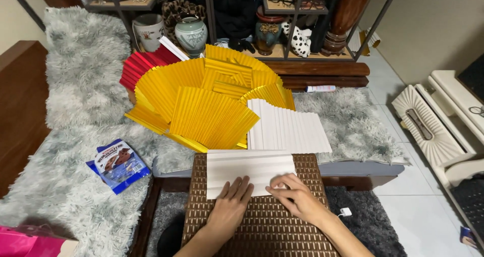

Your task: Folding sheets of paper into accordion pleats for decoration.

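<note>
Hands work a white paper sheet (249, 170) lying on the woven brown stool top (262, 227), its far edge near the stool's far edge. The sheet's long axis runs left to right across the stool, and creases along it follow the same line. The left hand (231, 206) lies flat on the near left part of the sheet, fingers stretched out close together and pointing away from the person. The right hand (297, 196) comes in from the right, fingertips pinching the near edge of the sheet at its right end; it sits nearer that edge than the left. Beyond the stool's far edge lie a pleated white sheet (287, 131) and a heap of pleated yellow fans (201, 101), with red fans (138, 68) behind.
</note>
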